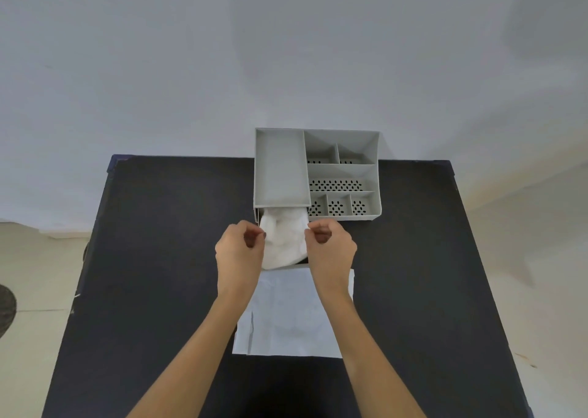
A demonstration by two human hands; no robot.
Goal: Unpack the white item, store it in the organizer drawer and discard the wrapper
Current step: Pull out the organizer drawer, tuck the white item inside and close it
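A view from above and behind two bare forearms reaching forward over a black table [159, 258] set against a plain pale wall. No brand, label or writing can be read on anything here. At the far edge of the table stands a grey plastic desk organizer [343, 175], with one long plain tray on its left and several smaller compartments on its right, some with perforated floors. Below the long tray a drawer [258, 217] is pulled out toward the person, though only a sliver of its grey rim shows at the left corner; the rest is covered. The white item [283, 242], soft and crumpled like fabric or wadding, lies in that open drawer, bulging forward out of it; its exact nature is hard to make out. The left hand [238, 252] is curled with fingertips pinched together at the item's left edge, and the right hand [331, 249] is curled the same way at its right edge, each appearing to grip a bit of the white material. Flat on the table just in front of the drawer lies the white wrapper [286, 316], opened and creased, partly hidden beneath both wrists. Pale floor shows on both sides, and a dark round object is cut off at the left edge.
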